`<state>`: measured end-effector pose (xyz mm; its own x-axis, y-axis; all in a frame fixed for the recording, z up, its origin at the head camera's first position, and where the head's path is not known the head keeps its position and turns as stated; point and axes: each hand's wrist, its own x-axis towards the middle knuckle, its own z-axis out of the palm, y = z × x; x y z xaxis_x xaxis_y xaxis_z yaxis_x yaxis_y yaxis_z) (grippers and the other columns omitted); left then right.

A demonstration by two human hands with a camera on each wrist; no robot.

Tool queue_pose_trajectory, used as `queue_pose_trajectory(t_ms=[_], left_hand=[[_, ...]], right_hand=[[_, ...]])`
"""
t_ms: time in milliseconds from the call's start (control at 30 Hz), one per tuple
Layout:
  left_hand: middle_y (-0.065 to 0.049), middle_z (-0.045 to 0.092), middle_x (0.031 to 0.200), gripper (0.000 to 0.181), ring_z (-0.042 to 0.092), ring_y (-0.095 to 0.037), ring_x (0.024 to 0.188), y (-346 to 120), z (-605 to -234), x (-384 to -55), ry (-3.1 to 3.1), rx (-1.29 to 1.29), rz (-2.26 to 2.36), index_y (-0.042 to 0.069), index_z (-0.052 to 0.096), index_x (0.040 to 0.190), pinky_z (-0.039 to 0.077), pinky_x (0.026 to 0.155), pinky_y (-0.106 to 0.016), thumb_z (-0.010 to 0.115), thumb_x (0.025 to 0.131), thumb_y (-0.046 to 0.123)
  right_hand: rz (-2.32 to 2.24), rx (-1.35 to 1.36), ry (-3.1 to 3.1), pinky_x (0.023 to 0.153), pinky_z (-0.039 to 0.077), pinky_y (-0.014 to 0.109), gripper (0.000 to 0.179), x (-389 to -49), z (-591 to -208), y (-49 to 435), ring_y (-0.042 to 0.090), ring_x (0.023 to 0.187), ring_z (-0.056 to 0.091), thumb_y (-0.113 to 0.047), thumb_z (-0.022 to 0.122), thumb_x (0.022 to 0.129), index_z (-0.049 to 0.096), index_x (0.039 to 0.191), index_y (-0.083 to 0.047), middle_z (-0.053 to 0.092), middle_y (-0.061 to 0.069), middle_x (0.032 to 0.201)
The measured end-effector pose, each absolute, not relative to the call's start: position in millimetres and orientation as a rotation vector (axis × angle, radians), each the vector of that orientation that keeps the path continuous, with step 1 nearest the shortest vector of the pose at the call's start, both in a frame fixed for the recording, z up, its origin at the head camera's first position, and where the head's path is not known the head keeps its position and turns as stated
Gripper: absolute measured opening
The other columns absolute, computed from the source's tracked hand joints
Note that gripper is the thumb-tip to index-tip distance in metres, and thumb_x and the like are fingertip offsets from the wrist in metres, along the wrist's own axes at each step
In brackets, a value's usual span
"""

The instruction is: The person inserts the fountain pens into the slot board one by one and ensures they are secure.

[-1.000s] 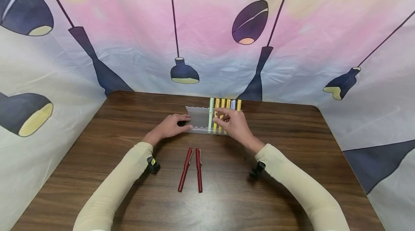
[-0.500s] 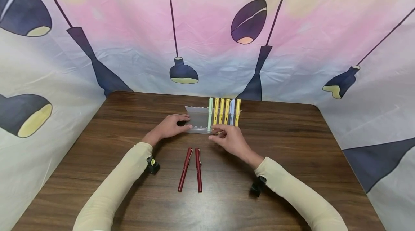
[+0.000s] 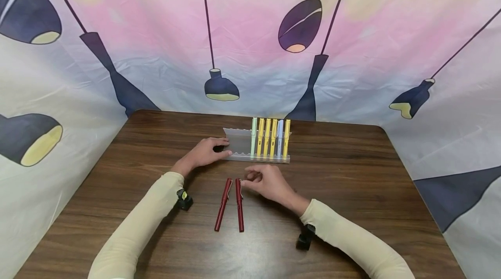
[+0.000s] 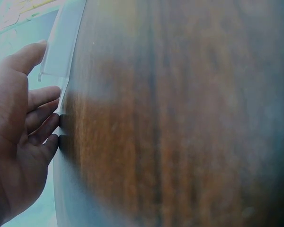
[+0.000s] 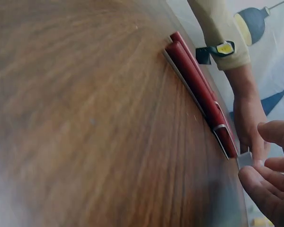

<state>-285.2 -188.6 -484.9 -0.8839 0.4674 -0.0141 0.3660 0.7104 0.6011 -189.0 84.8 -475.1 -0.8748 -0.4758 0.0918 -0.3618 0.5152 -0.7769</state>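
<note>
Stretching in from the near edge were a person's two cream fabric sleeves [image 3: 133, 231], each with a little black camera [image 3: 185, 200] at the wrist, over a dark brown wood-grain table [image 3: 274, 255]. Next up, two slim dark red pens [image 3: 239, 205] with shiny metal clips lay flat on the wood, side by side but apart, clip ends pointing away from the person and closer together than the other ends. The right hand [image 3: 268, 182] was right there, thumb tip by the clip end of the right-hand pen. Its fingers were loosely bent with a gap to the thumb, so it held nothing; couldn't tell if the thumb actually touched the pen. A bit further out, the left hand [image 3: 203, 152] had relaxed, unclenched fingers, its thumb resting at the left end of a clear plastic pen rack [image 3: 239, 144] with scalloped edges. Six pens filled the rack's right part: from left, a mint green pen [image 3: 253, 137], three yellow pens [image 3: 267, 137], a pale blue pen [image 3: 280, 137] and one last yellow pen [image 3: 287, 137]. Behind everything hung a pastel fabric backdrop [image 3: 258, 52] with dark navy lamps [image 3: 222, 85].
</note>
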Motion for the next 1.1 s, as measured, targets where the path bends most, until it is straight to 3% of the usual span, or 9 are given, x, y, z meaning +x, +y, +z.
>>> queue_pose_trajectory(t_ms=[400,1100], left_hand=[[-0.011,0.051,0.153,0.066,0.044,-0.031,0.145,-189.1,-487.6,-287.3,2.747,0.679,0.921,0.007,0.062,0.142,0.039,0.115,-0.052,0.063,0.098,0.056],[-0.01,0.052,0.153,0.065,0.043,-0.032,0.145,-189.0,-484.9,-286.0,2.753,0.675,0.892,0.008,0.062,0.142,0.038,0.116,-0.053,0.063,0.098,0.055]], right_hand=[[-1.239,-0.706,2.605,0.064,0.056,0.021,0.044,-181.7,-480.3,69.4,-0.001,0.069,0.066,-0.03,0.082,0.089,0.073,0.123,-0.003,0.075,-0.005,0.085],[-1.133,-0.666,2.577,0.048,0.047,0.02,0.049,-183.1,-485.3,57.1,0.003,0.052,0.059,-0.028,0.084,0.087,0.072,0.124,0.001,0.064,-0.013,0.061]])
